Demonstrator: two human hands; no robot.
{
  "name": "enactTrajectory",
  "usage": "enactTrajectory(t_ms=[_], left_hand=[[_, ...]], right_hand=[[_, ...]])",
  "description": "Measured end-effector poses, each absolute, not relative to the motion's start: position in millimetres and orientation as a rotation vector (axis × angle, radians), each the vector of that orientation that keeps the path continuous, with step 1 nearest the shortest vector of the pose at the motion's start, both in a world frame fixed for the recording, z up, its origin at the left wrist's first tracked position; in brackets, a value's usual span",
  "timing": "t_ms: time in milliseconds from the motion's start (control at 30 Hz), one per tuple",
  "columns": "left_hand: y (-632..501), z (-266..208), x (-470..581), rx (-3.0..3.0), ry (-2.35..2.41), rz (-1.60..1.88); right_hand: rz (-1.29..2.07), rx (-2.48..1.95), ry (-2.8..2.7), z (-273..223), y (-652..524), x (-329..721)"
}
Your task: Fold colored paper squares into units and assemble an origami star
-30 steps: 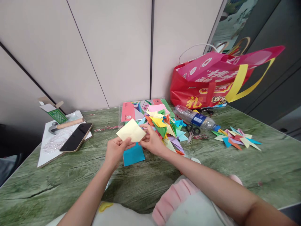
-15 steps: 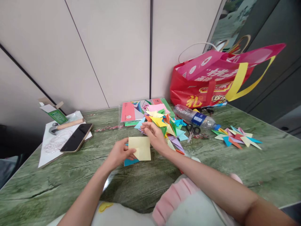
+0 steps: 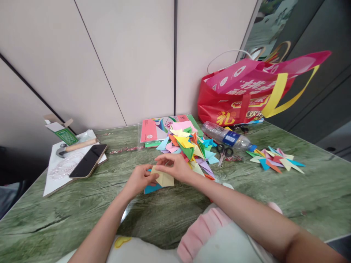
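A pale yellow sheet of paper (image 3: 166, 179) lies over a blue sheet of paper (image 3: 151, 189) close to the table's front edge. My left hand (image 3: 140, 180) pinches the yellow sheet at its left side, thumb on top. From the right, my right hand (image 3: 172, 166) reaches across the sheet's upper part, its fingers bent and closed on the upper edge, which is partly hidden beneath them. Just behind my right hand rises a heap of folded paper pieces (image 3: 189, 144) in many colours.
Behind the heap lie flat paper packs (image 3: 150, 130). Scissors (image 3: 224, 152), a plastic bottle (image 3: 229, 137) and a red bag (image 3: 233, 96) stand to the right, with a folded paper cluster (image 3: 276, 160). At left are a phone (image 3: 89, 160), a hammer (image 3: 79, 145) and a small box (image 3: 64, 133).
My right hand has come down and left from above the yellow sheet onto its upper edge. The sheet's top right part has been folded over. My left hand stays nearly in place.
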State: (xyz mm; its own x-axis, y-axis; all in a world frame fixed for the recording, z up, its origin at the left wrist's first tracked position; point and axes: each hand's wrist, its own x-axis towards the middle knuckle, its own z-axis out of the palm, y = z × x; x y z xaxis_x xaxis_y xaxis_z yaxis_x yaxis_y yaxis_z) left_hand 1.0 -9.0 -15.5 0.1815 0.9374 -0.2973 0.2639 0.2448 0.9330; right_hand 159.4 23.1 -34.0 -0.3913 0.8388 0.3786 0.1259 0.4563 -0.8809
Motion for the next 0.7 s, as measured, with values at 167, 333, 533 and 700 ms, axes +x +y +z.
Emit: enactTrajectory(t_ms=[167, 333, 533, 700], left_hand=[[-9.8, -12.9, 2.9, 1.181, 1.292, 0.89], [-10.8, -11.5, 4.3, 1.1, 1.286, 0.996], [-7.7, -18.1, 1.5, 1.178, 1.377, 1.107], [-6.3, -17.9, -0.6, 1.455, 1.502, 1.115]], right_hand=[[1.032, -0.867, -1.698, -38.7, 26.3, 158.8], [1.149, -0.837, -1.568, -37.7, 28.6, 159.5], [1.162, -0.781, -1.704, -37.8, 26.5, 159.9], [1.207, -0.756, -1.769, -35.5, 23.4, 160.3]])
